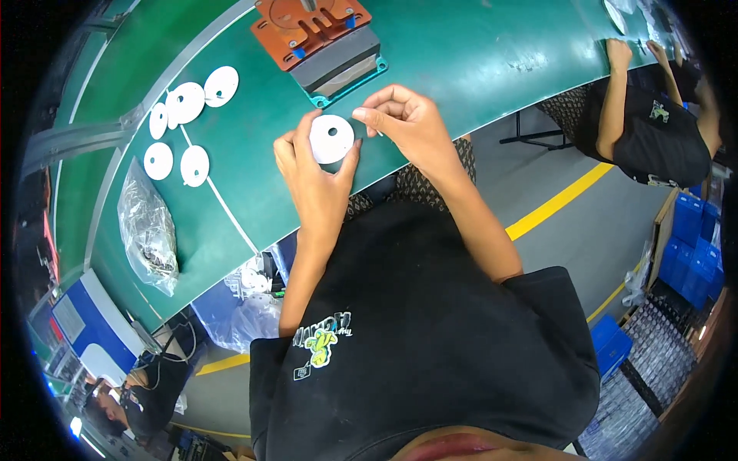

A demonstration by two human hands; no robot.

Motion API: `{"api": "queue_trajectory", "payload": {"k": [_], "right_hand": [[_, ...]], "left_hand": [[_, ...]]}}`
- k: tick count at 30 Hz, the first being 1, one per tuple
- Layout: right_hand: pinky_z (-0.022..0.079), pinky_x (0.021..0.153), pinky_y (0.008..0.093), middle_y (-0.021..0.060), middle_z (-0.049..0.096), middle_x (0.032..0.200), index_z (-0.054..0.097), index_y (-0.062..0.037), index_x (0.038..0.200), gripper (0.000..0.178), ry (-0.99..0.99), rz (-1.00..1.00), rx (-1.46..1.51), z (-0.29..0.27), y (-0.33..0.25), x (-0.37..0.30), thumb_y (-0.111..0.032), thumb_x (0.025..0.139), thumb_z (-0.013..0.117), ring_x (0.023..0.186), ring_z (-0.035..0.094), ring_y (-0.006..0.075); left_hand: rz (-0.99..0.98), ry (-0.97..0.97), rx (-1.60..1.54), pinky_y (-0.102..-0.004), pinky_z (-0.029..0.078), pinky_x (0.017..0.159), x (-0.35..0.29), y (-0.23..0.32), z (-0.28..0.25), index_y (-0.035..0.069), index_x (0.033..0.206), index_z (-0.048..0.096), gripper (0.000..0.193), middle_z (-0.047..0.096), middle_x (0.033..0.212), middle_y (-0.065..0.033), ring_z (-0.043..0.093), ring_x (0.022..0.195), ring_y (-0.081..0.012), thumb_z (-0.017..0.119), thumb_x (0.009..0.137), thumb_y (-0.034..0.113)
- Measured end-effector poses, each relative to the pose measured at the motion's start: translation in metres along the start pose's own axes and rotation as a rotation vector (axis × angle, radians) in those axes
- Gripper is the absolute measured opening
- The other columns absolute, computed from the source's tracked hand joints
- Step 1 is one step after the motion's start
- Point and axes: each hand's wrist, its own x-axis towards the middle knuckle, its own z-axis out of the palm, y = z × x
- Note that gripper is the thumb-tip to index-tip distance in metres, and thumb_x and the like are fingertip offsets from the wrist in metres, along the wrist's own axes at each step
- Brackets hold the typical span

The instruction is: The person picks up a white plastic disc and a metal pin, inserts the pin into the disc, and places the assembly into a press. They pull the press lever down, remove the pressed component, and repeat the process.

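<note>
A white disc (324, 145) with a dark round hole in its middle is gripped at its edges by my left hand (314, 165), thumb on the right side and fingers on the left. Close to the disc's right edge is my right hand (409, 127), thumb and forefinger pinched together. A small pale bit shows below those fingertips; what it is I cannot make out. Just beyond my hands stands a fixture with an orange top plate (296, 29) on a grey block (338, 63) with a teal base.
Several white discs (158, 161) lie on the green table (492, 73) to the left, some overlapping. A clear plastic bag (146, 230) with small metal parts lies nearer the left edge. At far right another person's arm (613, 107) rests at the table. Blue boxes (688, 238) are stacked beyond.
</note>
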Motion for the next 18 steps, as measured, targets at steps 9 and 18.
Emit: {"api": "queue_trajectory", "payload": {"k": [9,18], "right_hand": [[0.047,0.066,0.0188,0.0067,0.069,0.088,0.065,0.0036,0.103,0.017,-0.036,-0.013,-0.027,0.006,-0.004,-0.007,-0.008,0.090,0.065,0.076,0.059,0.0052],[0.039,0.057,0.0167,0.0077,0.069,0.079,0.049,-0.0021,0.099,0.031,0.001,0.039,-0.013,-0.001,0.006,-0.004,-0.008,0.083,0.075,0.066,0.054,0.0014]], "left_hand": [[0.051,-0.106,-0.067,-0.0389,0.040,0.096,0.001,-0.002,-0.003,0.010,0.130,0.052,0.062,0.059,0.122,-0.0103,0.050,0.109,-0.0307,0.076,0.073,0.010],[0.039,-0.114,-0.069,-0.0386,0.040,0.096,-0.001,-0.005,-0.002,0.010,0.130,0.052,0.063,0.059,0.122,-0.0089,0.050,0.109,-0.0301,0.077,0.072,0.009]]}}
